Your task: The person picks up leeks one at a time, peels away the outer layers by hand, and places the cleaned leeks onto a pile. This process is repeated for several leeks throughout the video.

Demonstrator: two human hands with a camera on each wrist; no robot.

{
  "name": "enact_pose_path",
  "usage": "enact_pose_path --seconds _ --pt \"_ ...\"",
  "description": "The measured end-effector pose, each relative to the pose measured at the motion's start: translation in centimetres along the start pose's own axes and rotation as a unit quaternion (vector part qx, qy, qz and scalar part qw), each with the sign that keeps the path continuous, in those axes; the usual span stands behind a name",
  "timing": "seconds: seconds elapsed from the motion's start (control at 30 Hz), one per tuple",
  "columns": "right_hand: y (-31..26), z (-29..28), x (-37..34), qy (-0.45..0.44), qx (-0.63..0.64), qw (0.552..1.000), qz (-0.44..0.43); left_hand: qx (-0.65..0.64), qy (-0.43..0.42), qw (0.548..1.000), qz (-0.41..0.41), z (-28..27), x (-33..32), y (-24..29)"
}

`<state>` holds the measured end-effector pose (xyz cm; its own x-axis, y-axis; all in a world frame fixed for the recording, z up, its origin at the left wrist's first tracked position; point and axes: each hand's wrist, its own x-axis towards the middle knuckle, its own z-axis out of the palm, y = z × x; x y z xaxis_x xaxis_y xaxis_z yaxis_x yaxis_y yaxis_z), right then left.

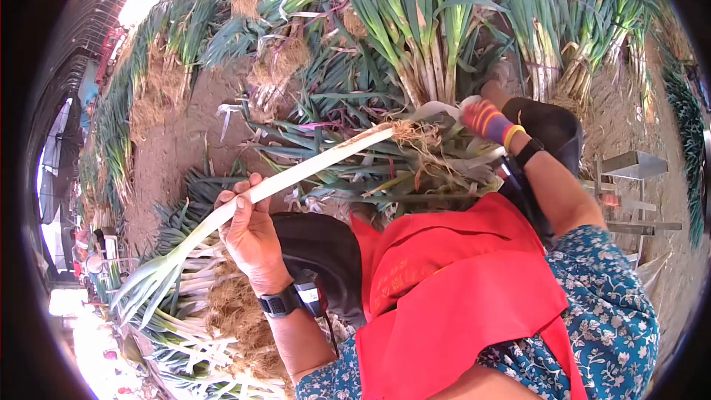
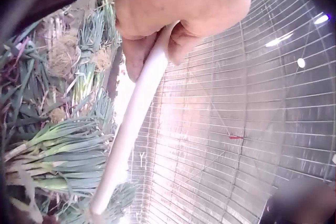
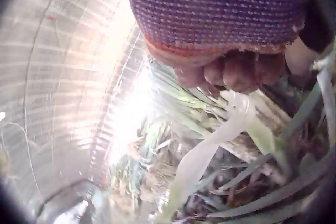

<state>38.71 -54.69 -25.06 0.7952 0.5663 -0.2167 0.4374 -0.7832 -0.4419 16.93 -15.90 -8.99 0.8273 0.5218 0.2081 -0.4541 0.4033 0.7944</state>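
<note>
My left hand [image 1: 250, 233] grips a long green onion [image 1: 318, 161] around its pale stalk, thumb on one side and fingers on the other. The onion slants across the head view, its brown roots [image 1: 415, 133] toward my right hand and its green leaves [image 1: 152, 281] to the lower left. In the left wrist view, the bare white stalk [image 2: 131, 119] runs down from the fingers. My right hand [image 1: 489, 122] wears a striped fingerless glove. Its curled fingers [image 3: 239, 71] hold a pale, translucent strip of peeled leaf [image 3: 197, 161], which dangles from them.
Loose leaves and peelings [image 1: 355, 163] cover the ground before my knees. A rooted onion pile [image 1: 229, 304] lies at my left. Upright bundles [image 1: 437, 37] stand ahead, and a metal stand [image 1: 633, 165] is at the right. A red apron [image 1: 459, 274] covers my lap.
</note>
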Motion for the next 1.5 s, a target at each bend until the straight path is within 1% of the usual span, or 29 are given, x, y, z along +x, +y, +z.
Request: enact_pose_path --seconds 0.03,0.07,0.1,0.13,0.17,0.2,0.27,0.33,0.43,0.47,0.53,0.6,0.67,0.7,0.73,0.83,0.87,0.93,0.97,1.0,1.07,1.13,1.17,1.2,1.3,1.37,1.4,1.47,1.5 --pt "-0.2 0.8 -0.3 -0.088 -0.041 0.995 -0.029 0.001 -0.014 1.0 -0.003 0.4 0.1 0.0" --pt "-5.0 -2.2 -1.9 -0.174 -0.165 0.97 -0.034 -0.001 -0.017 1.0 -0.002 0.8 0.2 -0.2" --pt "-5.4 -1.5 -2.0 -0.073 -0.223 0.97 -0.064 0.006 -0.023 1.0 0.006 1.2 0.1 -0.5" --pt "-5.6 -0.9 -1.9 0.028 -0.277 0.956 -0.094 0.014 -0.027 0.999 0.015 1.5 0.0 -0.9" --pt "-7.2 -1.8 -1.9 0.134 -0.217 0.954 -0.155 0.026 -0.023 0.999 0.018 1.7 -0.1 -1.3" --pt "-9.7 -3.3 -2.0 0.238 -0.152 0.935 -0.213 0.025 -0.022 0.999 0.019 1.9 -0.3 -1.5" --pt "-14.8 -5.6 -4.0 0.25 -0.221 0.904 -0.269 0.043 -0.017 0.999 0.025 2.4 -0.7 -1.9" --pt "-19.8 -7.3 -5.5 0.335 -0.127 0.883 -0.304 0.04 -0.017 0.999 0.026 3.4 -1.1 -2.1" --pt "-21.5 -6.1 -3.7 0.355 -0.111 0.863 -0.343 0.035 -0.004 0.999 0.03 4.4 -1.9 -2.1" --pt "-21.5 -5.4 -3.4 0.354 -0.109 0.862 -0.347 0.037 0.0 0.999 0.033 4.3 -2.2 -2.0" --pt "-21.3 -4.2 -2.8 0.309 -0.103 0.877 -0.354 0.055 -0.009 0.998 0.023 4.0 -2.6 -1.7" --pt "-21.6 -3.8 -3.2 0.306 -0.103 0.873 -0.364 0.05 0.006 0.999 0.013 4.0 -3.1 -1.3" --pt "-21.9 -3.9 -3.7 0.27 -0.117 0.884 -0.363 0.044 0.012 0.999 0.009 4.3 -3.6 -1.0" --pt "-21.9 -3.7 -3.5 0.296 -0.101 0.872 -0.376 0.044 0.015 0.999 0.01 4.2 -3.7 -1.0" --pt "-21.9 -3.5 -3.4 0.294 -0.101 0.872 -0.379 0.045 0.012 0.999 0.008 4.1 -3.7 -1.0" --pt "-21.5 -2.5 -2.2 0.282 -0.027 0.889 -0.36 0.058 0.01 0.998 0.003 3.5 -4.2 -0.6" --pt "-20.9 -2.2 -1.5 0.28 -0.008 0.909 -0.308 0.068 0.009 0.998 -0.001 3.3 -4.3 -0.5" --pt "-19.5 -1.8 -0.3 0.273 0.093 0.933 -0.215 0.078 0.017 0.997 0.003 2.5 -4.4 0.7" --pt "-18.9 -1.5 -0.1 0.279 0.072 0.941 -0.175 0.088 0.025 0.996 0.008 2.0 -4.4 1.4" --pt "-18.4 -1.2 -0.1 0.298 0.047 0.937 -0.178 0.098 0.031 0.995 0.009 1.7 -4.4 2.2" --pt "-18.2 -0.7 -0.1 0.279 0.056 0.944 -0.165 0.103 0.025 0.994 0.012 0.5 -4.5 3.2" --pt "-19.3 -0.8 -0.8 0.255 0.161 0.902 -0.31 0.113 0.042 0.993 0.017 0.0 -4.5 3.4" --pt "-21.0 -1.0 -1.4 0.242 0.153 0.895 -0.342 0.124 0.058 0.991 0.013 -0.4 -4.8 3.6" --pt "-22.8 -1.4 -1.9 0.238 0.181 0.867 -0.397 0.125 0.06 0.99 0.013 -0.4 -5.0 3.6" --pt "-25.9 -1.4 -2.3 0.267 0.155 0.857 -0.414 0.112 0.057 0.992 0.027 0.7 -5.2 2.7" --pt "-26.2 -0.4 -1.6 0.23 0.218 0.858 -0.404 0.11 0.067 0.991 0.027 0.6 -5.5 2.5" --pt "-26.1 -0.3 -1.2 0.224 0.217 0.858 -0.408 0.11 0.074 0.991 0.025 0.4 -5.8 2.5" --pt "-25.1 -0.2 -0.5 0.226 0.175 0.905 -0.316 0.117 0.078 0.99 0.024 0.2 -6.4 3.3" --pt "-24.3 0.0 -0.1 0.241 0.12 0.915 -0.3 0.119 0.091 0.988 0.041 0.2 -6.6 3.8"
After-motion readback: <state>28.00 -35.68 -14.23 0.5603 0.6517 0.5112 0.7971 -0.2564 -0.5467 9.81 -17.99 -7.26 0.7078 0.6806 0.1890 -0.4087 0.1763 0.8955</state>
